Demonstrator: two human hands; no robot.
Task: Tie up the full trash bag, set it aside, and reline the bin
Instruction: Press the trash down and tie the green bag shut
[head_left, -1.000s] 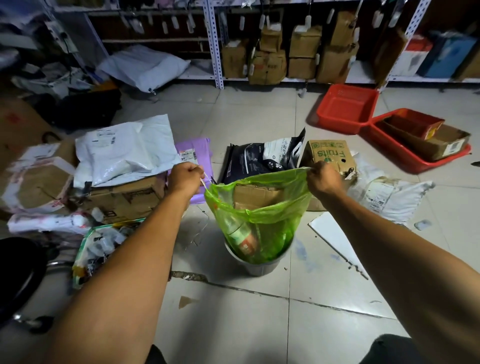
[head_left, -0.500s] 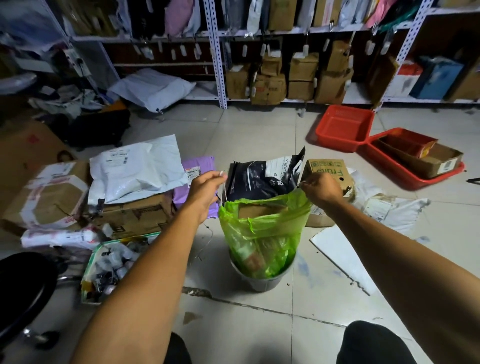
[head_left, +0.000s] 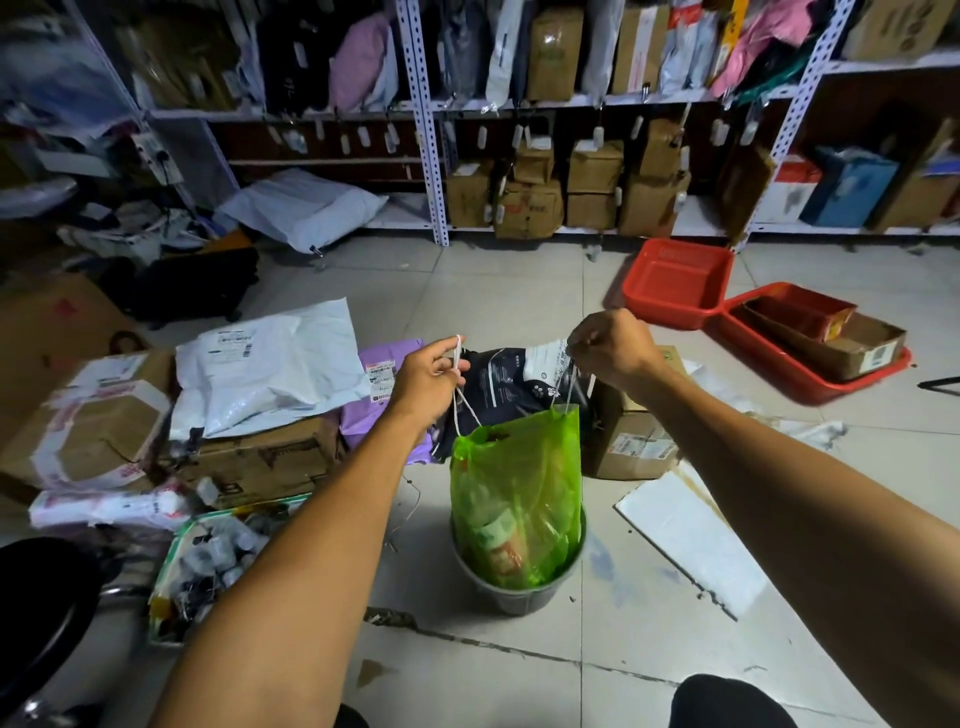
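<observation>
Raised higher than half a second ago, left hand (head_left: 431, 376) and right hand (head_left: 613, 348) each pinched on a white drawstring (head_left: 464, 402), cinching green bag (head_left: 517, 493) still seated in gray bin (head_left: 519, 597) at six o'clock below; uneven tugging could snap string or tear plastic.

We have just one view, from up on our head. It looks forward and down at the floor (head_left: 519, 291), close over our arms, with shelves (head_left: 426, 156) far ahead.
</observation>
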